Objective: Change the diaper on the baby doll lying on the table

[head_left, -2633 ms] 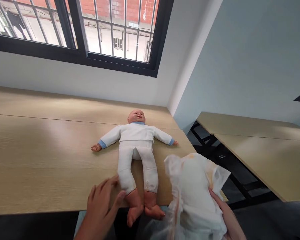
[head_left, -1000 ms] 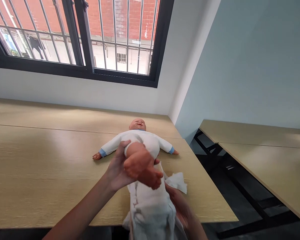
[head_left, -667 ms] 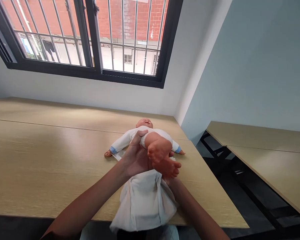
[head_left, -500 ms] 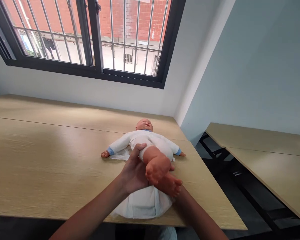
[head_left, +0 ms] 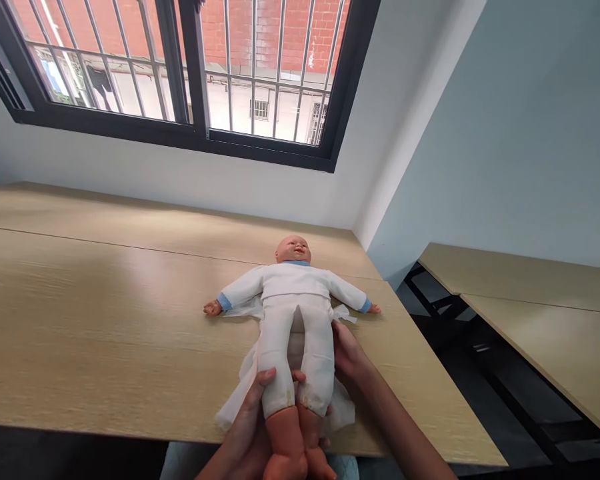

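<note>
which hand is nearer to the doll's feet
Left. The left hand is wrapped around the lower legs, close to the feet; the right hand is farther from them, up beside the doll's thigh.

Ahead of me, a dark-framed window (head_left: 194,67) with metal bars (head_left: 254,67) looks out on red brick (head_left: 267,33) (a whitish wall (head_left: 237,107) runs below it). To my right, another pale wood-topped table (head_left: 545,333) stands by a bluish wall (head_left: 520,120).
</note>
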A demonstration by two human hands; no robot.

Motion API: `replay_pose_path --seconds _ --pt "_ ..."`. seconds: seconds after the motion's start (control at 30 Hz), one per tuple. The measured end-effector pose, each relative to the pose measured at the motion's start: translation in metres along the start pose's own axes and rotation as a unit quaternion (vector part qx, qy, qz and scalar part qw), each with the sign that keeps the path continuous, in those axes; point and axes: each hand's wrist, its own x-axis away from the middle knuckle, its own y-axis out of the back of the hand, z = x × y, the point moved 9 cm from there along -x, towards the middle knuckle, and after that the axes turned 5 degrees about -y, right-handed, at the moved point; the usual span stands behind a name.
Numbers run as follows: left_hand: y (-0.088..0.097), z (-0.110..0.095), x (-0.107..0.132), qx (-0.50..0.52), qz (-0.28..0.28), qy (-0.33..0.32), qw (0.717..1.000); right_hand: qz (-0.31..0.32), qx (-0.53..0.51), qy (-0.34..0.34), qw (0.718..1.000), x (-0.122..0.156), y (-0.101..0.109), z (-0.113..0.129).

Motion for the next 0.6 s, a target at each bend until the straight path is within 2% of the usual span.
replay_pose_path --seconds 0.07,0.1,0.2,0.27,0.37,0.47,0.53,0.6 --pt "0.011 0.0 -0.001 -0.01 -0.014 -0.015 1.0 0.009 -0.044 -0.044 0.998 0.01 0.004 -0.014" --pt "0.014 0.0 -0.001 -0.012 -0.016 -0.011 1.0 -0.009 -0.051 -0.045 0.998 0.017 0.01 -0.019" --pt "0.013 0.002 -0.004 -0.006 -0.013 -0.003 1.0 -0.101 0.015 0.03 0.994 0.047 0.032 -0.021" --pt "0.009 -0.003 -0.006 0.012 -0.011 -0.028 0.999 -0.116 0.067 0.068 0.989 0.066 0.034 -0.024" --pt "0.001 -0.002 -0.009 0.045 -0.009 -0.045 0.998 -0.066 0.103 0.071 0.99 0.083 0.022 -0.039" --pt "-0.003 0.006 -0.01 0.068 -0.02 -0.009 0.997 -0.026 0.112 0.064 0.991 0.088 0.015 -0.045" --pt "-0.002 0.006 -0.008 0.074 -0.034 0.014 0.997 -0.016 0.1 0.048 0.994 0.086 0.019 -0.042" --pt "0.003 -0.005 -0.001 0.062 -0.057 0.014 0.996 -0.015 0.087 0.04 0.995 0.082 0.029 -0.032"
